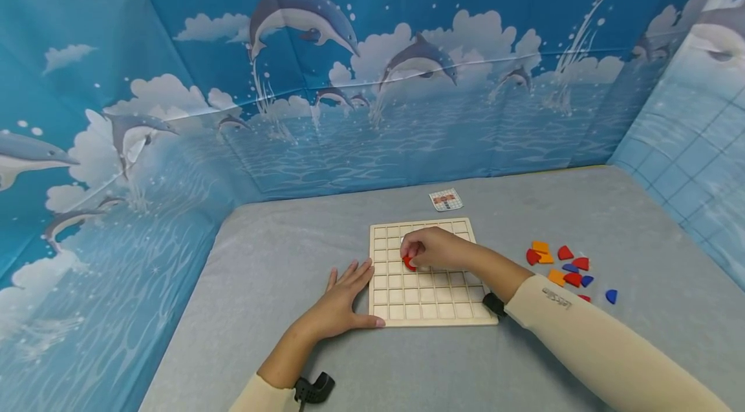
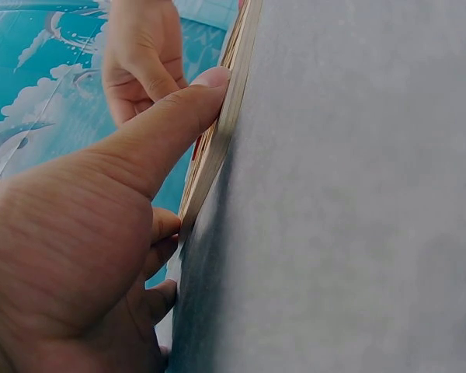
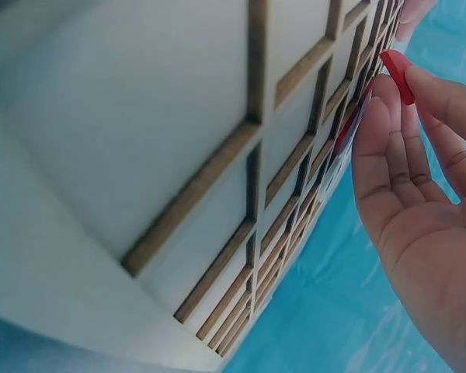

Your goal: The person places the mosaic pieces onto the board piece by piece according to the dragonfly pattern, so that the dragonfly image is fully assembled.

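A pale wooden grid board (image 1: 427, 312) lies flat on the grey cloth. My right hand (image 1: 433, 248) is over its upper middle and pinches a red game piece (image 3: 398, 76) between thumb and fingers. Another red piece (image 3: 345, 130) sits on the grid just beyond those fingertips, partly hidden by them. At the board's left side, my left hand (image 1: 342, 307) rests with fingers spread and the thumb (image 2: 194, 97) on the edge of the wood. The cells under the right hand are hidden in the head view.
Loose orange pieces (image 1: 540, 248), red pieces (image 1: 564, 253) and blue pieces (image 1: 611, 296) lie scattered right of the board. A small printed pattern card (image 1: 446, 200) lies behind it. A dolphin-print curtain (image 1: 372, 134) stands along the table's back and sides.
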`<state>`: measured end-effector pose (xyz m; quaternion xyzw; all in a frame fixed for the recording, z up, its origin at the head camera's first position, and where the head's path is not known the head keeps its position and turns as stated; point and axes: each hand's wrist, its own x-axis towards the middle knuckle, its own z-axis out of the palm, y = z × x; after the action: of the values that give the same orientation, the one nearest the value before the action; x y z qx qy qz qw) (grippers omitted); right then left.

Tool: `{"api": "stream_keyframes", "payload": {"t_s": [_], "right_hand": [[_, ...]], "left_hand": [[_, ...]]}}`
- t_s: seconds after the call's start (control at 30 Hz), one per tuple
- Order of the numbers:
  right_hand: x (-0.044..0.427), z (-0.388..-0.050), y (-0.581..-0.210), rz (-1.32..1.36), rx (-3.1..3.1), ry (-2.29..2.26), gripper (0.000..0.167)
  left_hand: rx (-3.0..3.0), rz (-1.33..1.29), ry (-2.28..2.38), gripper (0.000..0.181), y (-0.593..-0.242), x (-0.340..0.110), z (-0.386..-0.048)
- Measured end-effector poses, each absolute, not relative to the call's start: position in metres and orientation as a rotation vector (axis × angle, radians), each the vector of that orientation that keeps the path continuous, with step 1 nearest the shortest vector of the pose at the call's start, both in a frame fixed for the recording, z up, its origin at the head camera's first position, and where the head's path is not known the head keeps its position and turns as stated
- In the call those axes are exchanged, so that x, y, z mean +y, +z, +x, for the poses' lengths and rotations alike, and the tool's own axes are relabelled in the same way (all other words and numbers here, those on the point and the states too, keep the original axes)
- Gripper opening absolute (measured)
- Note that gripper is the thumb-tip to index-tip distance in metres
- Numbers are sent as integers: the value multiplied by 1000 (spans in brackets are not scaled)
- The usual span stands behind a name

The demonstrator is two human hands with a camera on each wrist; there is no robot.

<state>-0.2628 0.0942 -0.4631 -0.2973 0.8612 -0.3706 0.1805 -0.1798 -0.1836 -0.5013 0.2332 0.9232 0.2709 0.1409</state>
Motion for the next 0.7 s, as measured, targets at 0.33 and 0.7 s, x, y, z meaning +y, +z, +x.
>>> {"api": "stream_keyframes", "payload": {"t_s": [0.33, 0.7], "right_hand": [[91, -263, -466, -846, 2460, -999, 13], [85, -262, -467, -916, 2555, -884, 10]], "left_hand": [[2673, 686, 775, 107, -500, -184, -179], [2673, 683, 774, 106, -500, -183, -178]]}}
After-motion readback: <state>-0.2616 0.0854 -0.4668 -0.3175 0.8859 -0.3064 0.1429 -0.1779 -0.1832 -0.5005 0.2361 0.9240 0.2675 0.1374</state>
